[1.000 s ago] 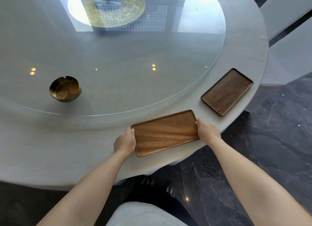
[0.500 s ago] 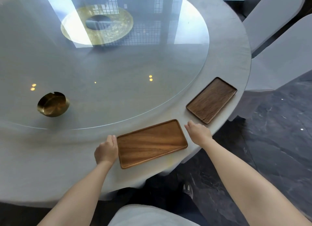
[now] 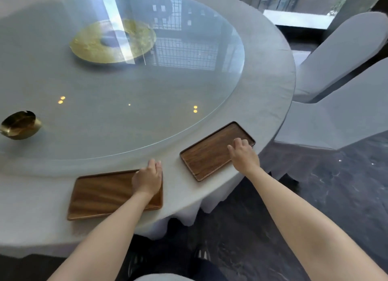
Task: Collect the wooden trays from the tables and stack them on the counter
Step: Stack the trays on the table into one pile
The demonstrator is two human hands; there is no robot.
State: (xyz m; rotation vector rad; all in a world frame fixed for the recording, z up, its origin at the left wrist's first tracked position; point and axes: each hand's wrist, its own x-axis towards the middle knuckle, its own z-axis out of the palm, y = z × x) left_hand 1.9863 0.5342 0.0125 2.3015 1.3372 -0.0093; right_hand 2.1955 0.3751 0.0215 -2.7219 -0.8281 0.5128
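Two wooden trays lie on the near rim of a round table (image 3: 268,75) covered in white cloth. The lighter tray (image 3: 100,194) is at the near left. My left hand (image 3: 148,180) lies flat over its right end, fingertips reaching past its far edge onto the cloth. The darker tray (image 3: 207,152) sits to the right, angled along the rim. My right hand (image 3: 242,153) is over its right end, fingers spread toward the far right corner; no grip on the rim shows.
A glass turntable (image 3: 147,87) covers the table's middle, with a gold disc (image 3: 88,47) under it and a brass ashtray (image 3: 20,124) at the left. Two white-covered chairs (image 3: 344,56) stand close on the right. Dark stone floor lies below.
Both hands left the ends of the lighter tray and moved right. My left hand now lies over that tray's right end and my right hand has reached the darker tray.
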